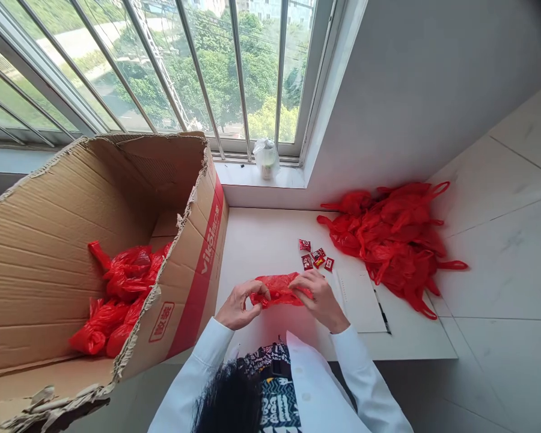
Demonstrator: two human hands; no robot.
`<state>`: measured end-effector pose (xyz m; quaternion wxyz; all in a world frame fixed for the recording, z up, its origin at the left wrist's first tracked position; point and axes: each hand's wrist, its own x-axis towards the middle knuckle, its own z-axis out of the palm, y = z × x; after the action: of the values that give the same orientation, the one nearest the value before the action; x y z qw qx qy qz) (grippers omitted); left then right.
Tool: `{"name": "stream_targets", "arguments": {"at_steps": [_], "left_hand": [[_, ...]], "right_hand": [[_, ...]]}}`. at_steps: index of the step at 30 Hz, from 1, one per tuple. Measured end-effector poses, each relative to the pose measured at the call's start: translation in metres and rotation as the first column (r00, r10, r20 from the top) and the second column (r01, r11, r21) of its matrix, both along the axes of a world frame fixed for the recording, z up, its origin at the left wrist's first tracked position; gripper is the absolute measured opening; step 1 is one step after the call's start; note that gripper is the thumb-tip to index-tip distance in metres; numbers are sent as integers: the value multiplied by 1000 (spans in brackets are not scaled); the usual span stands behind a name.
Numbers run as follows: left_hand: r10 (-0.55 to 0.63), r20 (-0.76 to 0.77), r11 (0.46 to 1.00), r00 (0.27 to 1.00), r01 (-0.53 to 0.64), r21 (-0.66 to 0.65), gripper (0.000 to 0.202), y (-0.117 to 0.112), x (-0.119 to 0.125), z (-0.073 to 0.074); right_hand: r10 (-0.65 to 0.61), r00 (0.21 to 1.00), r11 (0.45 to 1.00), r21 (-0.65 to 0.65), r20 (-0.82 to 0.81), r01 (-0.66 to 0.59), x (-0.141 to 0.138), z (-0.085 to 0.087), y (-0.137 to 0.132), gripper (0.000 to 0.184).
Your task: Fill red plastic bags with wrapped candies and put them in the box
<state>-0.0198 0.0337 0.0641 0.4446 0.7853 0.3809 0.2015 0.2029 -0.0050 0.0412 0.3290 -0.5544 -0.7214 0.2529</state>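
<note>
Between my hands, just above the white tabletop, is a red plastic bag [277, 290]. My left hand [241, 305] pinches its left end between thumb and fingers. On the other side, my right hand [318, 296] has its fingertips closed on the bag's right end. What the bag contains, if anything, I cannot make out. Several small wrapped candies [318, 257] in dark red wrappers lie loose just beyond my right hand. Farther right, a large heap of red plastic bags [397, 240] with loop handles rests against the wall.
An open cardboard box [189, 264] at the left holds several filled red bags [130, 273]. A sheet of paper [360, 300] and a black pen [382, 313] lie right of my hands. Behind, a small plastic-wrapped object [266, 159] stands on the windowsill [234, 174] beneath the barred window.
</note>
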Motion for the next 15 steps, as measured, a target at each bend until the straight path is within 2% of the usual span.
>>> {"name": "stream_targets", "arguments": {"at_steps": [2,3,5,8,11,15], "left_hand": [[-1,-8,1000,1000,1,23,24,0,5,-1],[-10,-15,999,1000,10,35,24,-1,6,-1],[-29,-27,998,999,31,55,23,-2,6,-1],[-25,-57,996,998,30,81,19,-5,-2,-2],[25,-125,991,992,-9,131,17,-8,-17,-6],[66,-234,983,970,-22,185,16,-6,-28,-7]], "right_hand": [[157,972,987,-51,173,-150,-13,-14,5,18],[189,944,982,-79,271,-173,-18,-25,6,18],[166,872,984,-138,460,-115,-22,-49,7,17],[49,760,977,-189,649,98,-11,-74,6,9],[-28,699,954,-190,714,232,10,-78,7,32],[-48,671,943,-188,740,276,24,-67,9,54]]}}
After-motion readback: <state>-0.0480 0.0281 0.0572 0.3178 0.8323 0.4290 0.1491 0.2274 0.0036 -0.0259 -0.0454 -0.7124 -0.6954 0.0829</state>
